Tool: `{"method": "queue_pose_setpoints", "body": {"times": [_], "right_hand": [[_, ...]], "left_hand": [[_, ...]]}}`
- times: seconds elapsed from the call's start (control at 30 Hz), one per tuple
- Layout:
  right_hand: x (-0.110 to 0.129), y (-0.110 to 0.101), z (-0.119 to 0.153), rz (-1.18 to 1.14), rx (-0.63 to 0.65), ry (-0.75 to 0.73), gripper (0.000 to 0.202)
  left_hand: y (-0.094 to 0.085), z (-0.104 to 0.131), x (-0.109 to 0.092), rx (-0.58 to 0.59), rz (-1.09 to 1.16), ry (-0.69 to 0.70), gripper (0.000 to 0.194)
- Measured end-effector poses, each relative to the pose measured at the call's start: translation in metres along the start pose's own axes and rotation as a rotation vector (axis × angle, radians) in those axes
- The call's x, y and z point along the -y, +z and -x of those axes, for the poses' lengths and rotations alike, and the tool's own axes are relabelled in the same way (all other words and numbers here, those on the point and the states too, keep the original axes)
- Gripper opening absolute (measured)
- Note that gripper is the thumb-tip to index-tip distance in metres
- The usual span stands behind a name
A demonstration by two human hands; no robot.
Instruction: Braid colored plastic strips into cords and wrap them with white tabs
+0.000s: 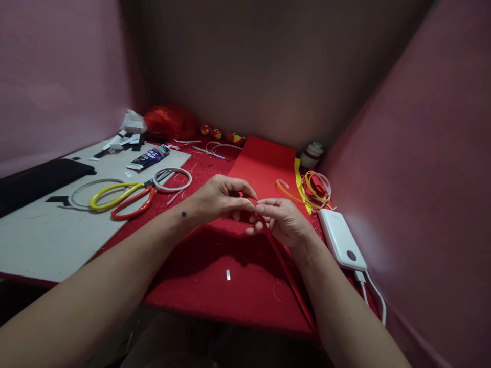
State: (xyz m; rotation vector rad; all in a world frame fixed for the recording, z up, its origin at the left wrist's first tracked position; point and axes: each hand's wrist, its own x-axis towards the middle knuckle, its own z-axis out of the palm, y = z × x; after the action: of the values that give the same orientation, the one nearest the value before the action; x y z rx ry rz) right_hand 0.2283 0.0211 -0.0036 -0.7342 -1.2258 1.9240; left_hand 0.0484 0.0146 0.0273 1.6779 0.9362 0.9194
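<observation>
My left hand (222,198) and my right hand (283,219) meet above the middle of the red-covered table. Both are closed, with thumbs and fingertips pinching a small ridged red piece between them. From it a long red ribbon (283,263) runs down past my right wrist and over the table's front edge. How the ridged part is folded or wound is too small to tell, and my fingers cover some of it. Behind my hands lies a bright red sheet (264,163).
At left, yellow-and-red-handled scissors (123,197) and a glue tube (149,156) lie about a grey board (34,250). A white power bank (339,237) with a cable sits at right, near curled yellow ribbon (314,189) and a small jar (311,154). Pink walls flank the table.
</observation>
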Motion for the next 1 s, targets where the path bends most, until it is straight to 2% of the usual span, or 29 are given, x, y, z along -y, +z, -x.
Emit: {"method": "queue_pose_setpoints", "body": {"times": [0.17, 0.3, 0.47, 0.83, 1.0], "right_hand": [[-0.0035, -0.0038, -0.0024, 0.003, 0.006, 0.025, 0.013], [-0.0033, -0.0054, -0.0031, 0.000, 0.043, 0.016, 0.013], [-0.0025, -0.0021, -0.0034, -0.026, 0.001, -0.001, 0.016], [0.0014, 0.0016, -0.0019, -0.039, -0.056, -0.020, 0.027], [0.0011, 0.0034, -0.0025, 0.036, -0.127, -0.014, 0.022]], "left_hand": [[0.0023, 0.0011, 0.0000, 0.047, -0.138, 0.089, 0.011], [0.0032, 0.0024, -0.0026, 0.014, -0.081, 0.047, 0.009], [0.0039, 0.0028, -0.0050, -0.018, -0.052, -0.010, 0.011], [0.0009, 0.0025, -0.0030, -0.101, -0.009, 0.014, 0.013], [0.0020, 0.0018, -0.0014, -0.114, -0.027, 0.033, 0.010]]}}
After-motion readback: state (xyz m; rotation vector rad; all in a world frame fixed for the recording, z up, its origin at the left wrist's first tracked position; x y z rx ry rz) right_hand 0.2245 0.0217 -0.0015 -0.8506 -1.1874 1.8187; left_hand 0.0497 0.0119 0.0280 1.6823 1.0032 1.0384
